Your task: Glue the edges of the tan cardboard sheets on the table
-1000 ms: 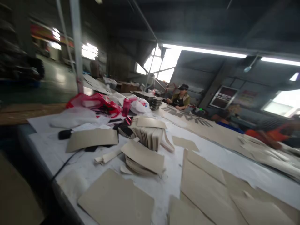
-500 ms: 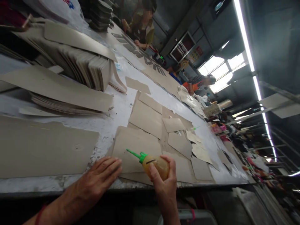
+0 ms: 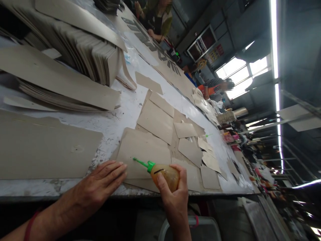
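Both hands barely shifted: right hand (image 3: 173, 197) grips bottle (image 3: 164, 174); left hand (image 3: 100, 184) flat at table edge (image 3: 62, 192).

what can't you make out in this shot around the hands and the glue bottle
Head view only:
- Bottle: its lower half is hidden by the right hand.
- Nozzle tip: too small to tell whether it touches the cardboard piece.
- Left hand: palm side hidden.
- Stacked sheets: cut off by the top edge.
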`<state>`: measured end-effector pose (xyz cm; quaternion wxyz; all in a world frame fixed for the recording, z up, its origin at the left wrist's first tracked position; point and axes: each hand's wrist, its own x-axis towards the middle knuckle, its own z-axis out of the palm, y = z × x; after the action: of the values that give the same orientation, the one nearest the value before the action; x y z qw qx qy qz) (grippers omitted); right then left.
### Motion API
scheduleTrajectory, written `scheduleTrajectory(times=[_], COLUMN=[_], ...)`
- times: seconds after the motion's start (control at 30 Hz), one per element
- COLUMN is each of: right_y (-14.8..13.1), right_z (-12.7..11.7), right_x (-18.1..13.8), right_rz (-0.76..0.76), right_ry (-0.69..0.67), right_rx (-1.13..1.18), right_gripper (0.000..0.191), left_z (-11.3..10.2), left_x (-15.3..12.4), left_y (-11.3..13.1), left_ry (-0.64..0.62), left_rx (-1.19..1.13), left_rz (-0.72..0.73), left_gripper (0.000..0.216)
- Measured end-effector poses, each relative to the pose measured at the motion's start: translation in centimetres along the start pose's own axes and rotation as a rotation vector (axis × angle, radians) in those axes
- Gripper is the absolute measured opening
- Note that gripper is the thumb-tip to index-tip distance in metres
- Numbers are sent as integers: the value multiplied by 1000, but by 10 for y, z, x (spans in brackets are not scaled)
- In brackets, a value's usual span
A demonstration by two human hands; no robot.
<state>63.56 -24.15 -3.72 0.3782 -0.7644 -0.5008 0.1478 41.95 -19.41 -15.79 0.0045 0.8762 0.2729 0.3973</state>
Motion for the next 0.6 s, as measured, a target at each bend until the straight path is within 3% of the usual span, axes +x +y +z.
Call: scheduleTrajectory(times=[0.27, 0.6], right_y=[-6, -9], right_z=[11, 0], right_x=[3, 2], right_rz=[-74, -163], right_ry=[-67, -16], right_rx=[-4, -103], right_gripper=[37, 29], left_z=[7, 11], left_x=[-5, -13], left_y=[0, -1], left_ry=[21, -43], left_rx=[-45, -23], left_rz=[-35, -36], left_gripper=[39, 44])
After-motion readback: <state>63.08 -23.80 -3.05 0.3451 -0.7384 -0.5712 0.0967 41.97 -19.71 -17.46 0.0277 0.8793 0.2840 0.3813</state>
